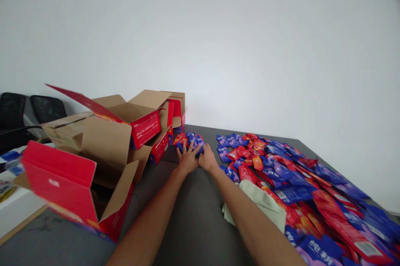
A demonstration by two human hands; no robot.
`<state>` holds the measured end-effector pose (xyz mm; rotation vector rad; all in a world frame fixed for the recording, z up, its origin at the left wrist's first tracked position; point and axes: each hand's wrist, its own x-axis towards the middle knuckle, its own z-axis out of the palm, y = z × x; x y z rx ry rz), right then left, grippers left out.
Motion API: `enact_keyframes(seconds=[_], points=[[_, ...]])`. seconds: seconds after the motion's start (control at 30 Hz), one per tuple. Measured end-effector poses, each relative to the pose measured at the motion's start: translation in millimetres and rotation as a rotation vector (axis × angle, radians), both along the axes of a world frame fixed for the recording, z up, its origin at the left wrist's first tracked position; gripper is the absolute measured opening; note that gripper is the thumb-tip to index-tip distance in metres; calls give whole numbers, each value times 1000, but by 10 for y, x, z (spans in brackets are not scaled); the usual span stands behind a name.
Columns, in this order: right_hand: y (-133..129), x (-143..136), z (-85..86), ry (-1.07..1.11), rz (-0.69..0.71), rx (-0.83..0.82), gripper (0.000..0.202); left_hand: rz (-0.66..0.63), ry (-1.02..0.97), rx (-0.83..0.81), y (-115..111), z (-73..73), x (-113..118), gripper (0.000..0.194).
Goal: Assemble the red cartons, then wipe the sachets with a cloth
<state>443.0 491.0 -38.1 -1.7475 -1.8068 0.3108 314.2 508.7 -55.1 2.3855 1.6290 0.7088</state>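
Note:
Both arms reach forward over the dark grey table. My left hand [188,159] has its fingers spread and lies on the near side of a small group of blue and red packets [190,138]. Close beside it on the right, my right hand [206,158] touches the right edge of that group with its fingers bent; whether it grips a packet cannot be made out. To the right of the hands a large heap of red and blue packets [293,193] covers the table. A few blue packets [223,153] lie at its near left edge.
Open red cardboard boxes [59,178] stand on the left, one [145,128] farther back. A pale green cloth [262,201] lies under the right forearm. Black chairs [46,109] are at the far left, and a white wall [218,49] rises behind the table [193,216].

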Motion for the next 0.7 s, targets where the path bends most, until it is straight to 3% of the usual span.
enact_keyframes(seconds=[0.27,0.47,0.7], points=[[-883,276,127,-74,7,53,63,-43,-6,10,-811,122,251,61],[-1617,598,172,-140,13,51,72,-97,21,-67,-1312,159,468,74],[-2225,1010,200,-379,-124,-236,98,-128,-29,-115,-1641,173,743,68]])
